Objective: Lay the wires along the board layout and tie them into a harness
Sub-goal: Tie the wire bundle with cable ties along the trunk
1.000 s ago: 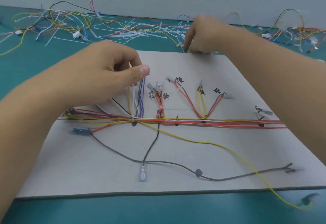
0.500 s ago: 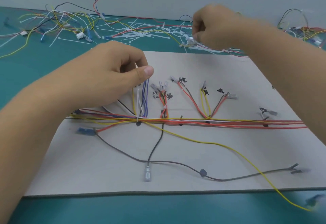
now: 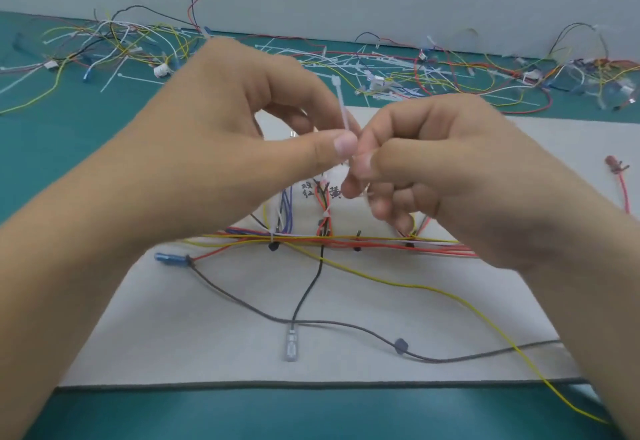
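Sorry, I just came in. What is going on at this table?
A person is building a wire harness on a pale grey layout board. The left hand and the right hand meet above it and pinch a thin white plastic cable tie. Its head points up and is free, so it is not yet looped shut. A bundle of red and yellow wires already runs across the board.

Left hand (image 3: 235,148): bare, forearm bare down to the frame edge, thumb nail short and rounded. Right hand (image 3: 450,162): bare, forearm bare too, nails short, fingertips slightly blurred. Nothing worn shows on either.
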The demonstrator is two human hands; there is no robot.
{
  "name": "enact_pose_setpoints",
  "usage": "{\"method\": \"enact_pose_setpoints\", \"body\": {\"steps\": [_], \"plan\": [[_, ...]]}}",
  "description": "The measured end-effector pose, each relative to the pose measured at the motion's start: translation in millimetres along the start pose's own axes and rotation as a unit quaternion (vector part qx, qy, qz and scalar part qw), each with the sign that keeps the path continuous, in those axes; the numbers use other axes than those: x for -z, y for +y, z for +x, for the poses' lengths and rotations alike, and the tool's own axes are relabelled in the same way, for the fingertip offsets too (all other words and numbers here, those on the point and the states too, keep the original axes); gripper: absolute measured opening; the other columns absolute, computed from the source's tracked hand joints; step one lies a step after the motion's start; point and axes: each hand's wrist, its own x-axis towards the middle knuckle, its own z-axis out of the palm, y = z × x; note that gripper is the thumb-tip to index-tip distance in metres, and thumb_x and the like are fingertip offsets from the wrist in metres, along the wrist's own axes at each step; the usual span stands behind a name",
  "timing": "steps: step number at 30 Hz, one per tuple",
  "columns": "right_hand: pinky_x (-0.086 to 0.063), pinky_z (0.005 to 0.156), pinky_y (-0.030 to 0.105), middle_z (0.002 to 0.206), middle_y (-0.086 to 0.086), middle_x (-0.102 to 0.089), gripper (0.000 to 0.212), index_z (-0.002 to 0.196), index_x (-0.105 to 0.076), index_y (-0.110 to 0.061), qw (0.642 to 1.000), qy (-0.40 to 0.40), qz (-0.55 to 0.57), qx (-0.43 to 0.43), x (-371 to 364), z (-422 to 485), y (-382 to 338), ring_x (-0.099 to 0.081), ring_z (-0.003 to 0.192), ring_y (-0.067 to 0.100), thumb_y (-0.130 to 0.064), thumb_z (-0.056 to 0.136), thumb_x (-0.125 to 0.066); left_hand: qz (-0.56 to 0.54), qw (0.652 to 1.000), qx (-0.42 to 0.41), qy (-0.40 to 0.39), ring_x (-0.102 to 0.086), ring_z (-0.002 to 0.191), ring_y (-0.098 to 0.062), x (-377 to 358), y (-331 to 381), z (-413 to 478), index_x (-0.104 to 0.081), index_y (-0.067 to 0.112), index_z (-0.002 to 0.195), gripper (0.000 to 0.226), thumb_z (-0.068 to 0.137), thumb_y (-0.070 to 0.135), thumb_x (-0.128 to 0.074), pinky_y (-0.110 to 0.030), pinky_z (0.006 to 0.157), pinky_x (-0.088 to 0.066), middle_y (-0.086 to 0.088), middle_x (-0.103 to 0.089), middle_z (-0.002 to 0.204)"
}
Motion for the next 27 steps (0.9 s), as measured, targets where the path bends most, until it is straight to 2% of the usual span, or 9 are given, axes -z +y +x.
{"method": "enact_pose_setpoints", "body": {"steps": [3, 5, 8, 10, 14, 18, 24, 27], "plan": [[-0.035, 0.044, 0.026, 0.062, 0.018, -0.056, 0.015, 0.068, -0.070, -0.013, 1.000, 0.022, 0.002, 0.012, 6.7, -0.2, 4.1, -0.048, 0.049, 0.017, -0.001, 0.077, -0.071, -0.047, 0.999, 0.002, 0.025, -0.068, 0.082, -0.010, -9.2, 6.0, 0.0, -0.077, 0.028, 0.085, 0.005, 0.089, 0.027, -0.076, -0.009, 0.068, -0.039, 0.009, -0.077, 0.087], [-0.028, 0.045, 0.026, 0.062, 0.016, -0.045, 0.011, 0.067, -0.070, -0.016, 1.000, 0.020, 0.001, 0.008, 8.9, -1.9, 5.3, -0.039, 0.052, 0.017, -0.009, 0.075, -0.070, -0.071, 0.997, 0.009, 0.028, -0.066, 0.077, -0.007, -13.3, 9.0, -0.4, -0.076, 0.026, 0.083, 0.007, 0.089, 0.022, -0.076, -0.007, 0.065, -0.039, 0.008, -0.076, 0.082], [-0.022, 0.045, 0.027, 0.063, 0.012, -0.042, 0.007, 0.069, -0.071, -0.015, 1.000, 0.018, -0.004, 0.006, 6.9, -4.3, 7.9, -0.031, 0.053, 0.018, -0.012, 0.074, -0.071, -0.060, 0.998, 0.012, 0.016, -0.065, 0.072, -0.004, -15.1, 9.9, -1.2, -0.074, 0.026, 0.079, 0.010, 0.087, 0.021, -0.074, -0.006, 0.063, -0.038, 0.008, -0.074, 0.076], [-0.021, 0.046, 0.028, 0.061, 0.007, -0.044, 0.003, 0.074, -0.074, -0.015, 0.999, 0.047, 0.006, 0.013, 6.6, -5.2, 8.9, -0.033, 0.053, 0.018, -0.014, 0.074, -0.071, -0.039, 0.999, 0.014, 0.003, -0.061, 0.066, 0.001, -14.8, 10.4, -2.3, -0.073, 0.027, 0.078, 0.010, 0.087, 0.025, -0.072, -0.005, 0.062, -0.037, 0.009, -0.071, 0.072], [-0.029, 0.046, 0.025, 0.058, -0.002, -0.052, 0.013, 0.086, -0.079, -0.013, 0.993, 0.106, 0.025, 0.047, 7.6, -4.9, 9.2, -0.041, 0.052, 0.015, -0.015, 0.075, -0.073, 0.008, 0.999, 0.022, -0.031, -0.057, 0.064, 0.010, -15.7, 13.4, -4.3, -0.070, 0.031, 0.076, 0.009, 0.085, 0.030, -0.069, -0.003, 0.066, -0.036, 0.011, -0.067, 0.073], [-0.032, 0.046, 0.025, 0.056, -0.004, -0.056, 0.012, 0.088, -0.079, -0.010, 0.992, 0.098, 0.024, 0.070, 5.7, -4.7, 12.8, -0.044, 0.049, 0.014, -0.013, 0.077, -0.074, -0.001, 0.997, 0.046, -0.056, -0.061, 0.077, -0.004, -21.3, 13.3, -4.8, -0.066, 0.033, 0.070, 0.014, 0.083, 0.034, -0.069, -0.007, 0.066, -0.035, 0.009, -0.065, 0.076], [-0.038, 0.046, 0.026, 0.062, 0.004, -0.064, 0.008, 0.084, -0.078, -0.013, 0.993, 0.093, 0.004, 0.069, 4.8, -2.6, 18.7, -0.050, 0.049, 0.013, -0.012, 0.077, -0.074, -0.002, 0.996, 0.046, -0.074, -0.061, 0.082, -0.008, -24.4, 10.1, -4.3, -0.067, 0.032, 0.070, 0.014, 0.083, 0.036, -0.069, -0.012, 0.073, -0.039, 0.011, -0.065, 0.078], [-0.038, 0.045, 0.026, 0.059, -0.002, -0.063, 0.009, 0.086, -0.077, -0.012, 0.994, 0.090, 0.002, 0.067, 3.6, -2.6, 19.2, -0.051, 0.049, 0.011, -0.011, 0.078, -0.073, -0.009, 0.995, 0.046, -0.082, -0.063, 0.084, -0.011, -23.5, 9.6, -3.6, -0.069, 0.031, 0.071, 0.013, 0.083, 0.036, -0.070, -0.011, 0.073, -0.040, 0.010, -0.066, 0.078]]}}
